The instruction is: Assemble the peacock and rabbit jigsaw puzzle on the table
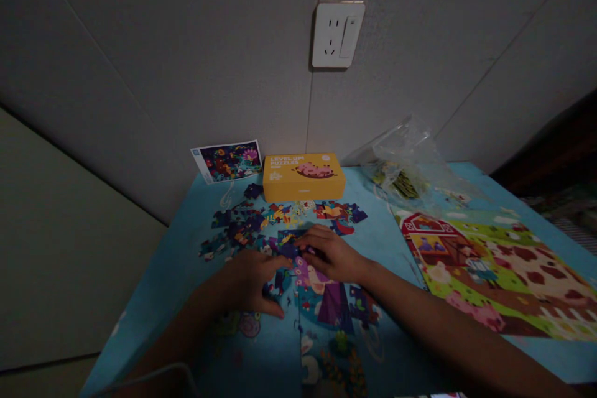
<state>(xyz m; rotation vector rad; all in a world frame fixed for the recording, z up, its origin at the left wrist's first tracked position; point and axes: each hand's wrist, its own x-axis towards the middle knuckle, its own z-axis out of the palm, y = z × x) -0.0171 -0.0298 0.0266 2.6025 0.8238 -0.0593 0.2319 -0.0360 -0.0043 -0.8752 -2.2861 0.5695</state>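
Note:
Dark blue and purple puzzle pieces (242, 224) lie scattered on the blue patterned table (172, 286). My right hand (333, 253) rests on joined pieces (321, 295) in the middle, its fingers bent over a dark blue piece (288, 247); whether it grips that piece is hidden. Just left of it, my left hand (256, 280) lies low over the table, thumb and index finger spread apart, the index tip touching the edge of the joined pieces. Nothing shows between its fingers.
A yellow puzzle box (304, 177) stands by the wall, with a picture card (228, 161) leaning to its left. Right of the box is a clear plastic bag (403, 165) holding pieces. A farm picture puzzle (494, 273) lies at the right. A wall socket (338, 34) is above.

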